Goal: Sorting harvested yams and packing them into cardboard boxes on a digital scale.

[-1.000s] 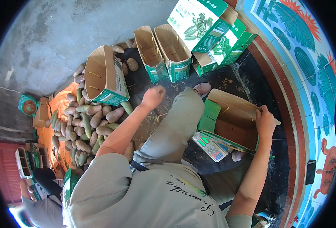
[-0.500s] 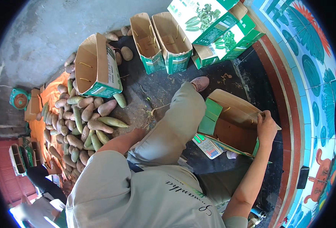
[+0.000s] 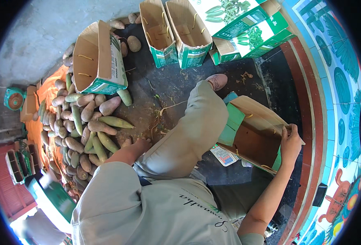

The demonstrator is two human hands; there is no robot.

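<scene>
The box (image 3: 252, 139) sits open on the floor by the person's right side, a tilted carton of plain brown cardboard inside, with yellow cord loops along its walls and a smooth green flap (image 3: 234, 125) at its near-left end. The right hand (image 3: 290, 143) is clamped on the rim at its right corner. A flat scale (image 3: 224, 156) with a pale keypad shows just under the box's lower edge.

The hands are well apart. The left hand (image 3: 140, 146) is low beside the bent leg (image 3: 184, 130), at the edge of the heaped vegetables (image 3: 88, 109); whether it grips anything, I cannot tell. These are long and rounded, some dull brown and rough-looking, others smoother and green, partly lying on a creased orange sheet (image 3: 34, 132).

The floor (image 3: 237, 92) is dark, strewn with soil, dry stems and leaf scraps. An upright carton (image 3: 114, 67) stands against the heap; two more (image 3: 197, 55) stand side by side beyond, next to printed green-and-white boxes (image 3: 266, 38). Behind rises a mottled grey wall (image 3: 45, 51). To the right, a red-brown ledge (image 3: 311, 92) curves below a glossy tiled wall (image 3: 344, 94) painted with teal leaves. At lower left, a blurred green-and-white carton (image 3: 56, 198) is near another person.
</scene>
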